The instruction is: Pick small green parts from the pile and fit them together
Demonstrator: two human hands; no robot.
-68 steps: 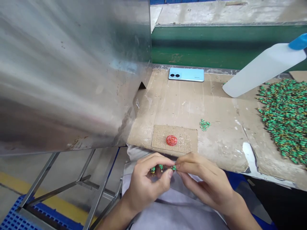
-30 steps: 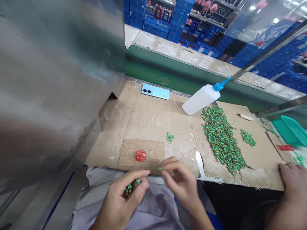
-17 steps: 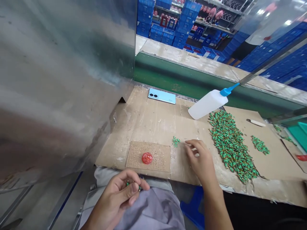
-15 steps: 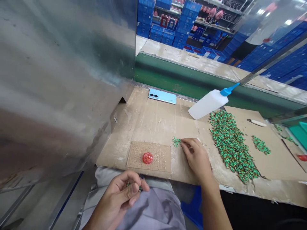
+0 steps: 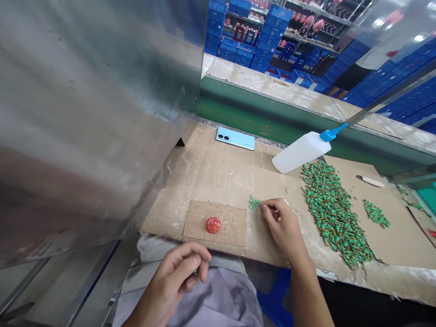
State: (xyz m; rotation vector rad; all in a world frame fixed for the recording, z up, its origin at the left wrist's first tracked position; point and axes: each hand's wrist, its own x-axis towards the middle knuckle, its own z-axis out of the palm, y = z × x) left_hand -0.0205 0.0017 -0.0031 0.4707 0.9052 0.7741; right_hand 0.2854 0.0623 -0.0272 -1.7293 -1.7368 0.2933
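My left hand (image 5: 182, 274) is curled above my lap at the front edge of the table. A bit of a small green piece (image 5: 195, 272) shows between its fingers; the rest is hidden. My right hand (image 5: 282, 225) rests on the cardboard, thumb and index finger pinched together beside a little cluster of green pieces (image 5: 254, 203). Whatever that pinch holds is too small to make out. Between the hands, a shiny round red piece (image 5: 213, 225) sits on a rough corrugated cardboard pad (image 5: 231, 227).
A large heap of green and gold pieces (image 5: 334, 213) spreads at the right, with a smaller pile (image 5: 376, 213) beyond it. Behind stand a white squeeze bottle (image 5: 301, 152) and a light blue phone (image 5: 235, 138). A knife (image 5: 371, 181) lies right. A metal panel (image 5: 102, 113) bounds the left.
The left fingers have closed further, covering more of the green pieces. My right hand stays by the little cluster, its fingertips slightly farther from it. The whole view has shifted a little.
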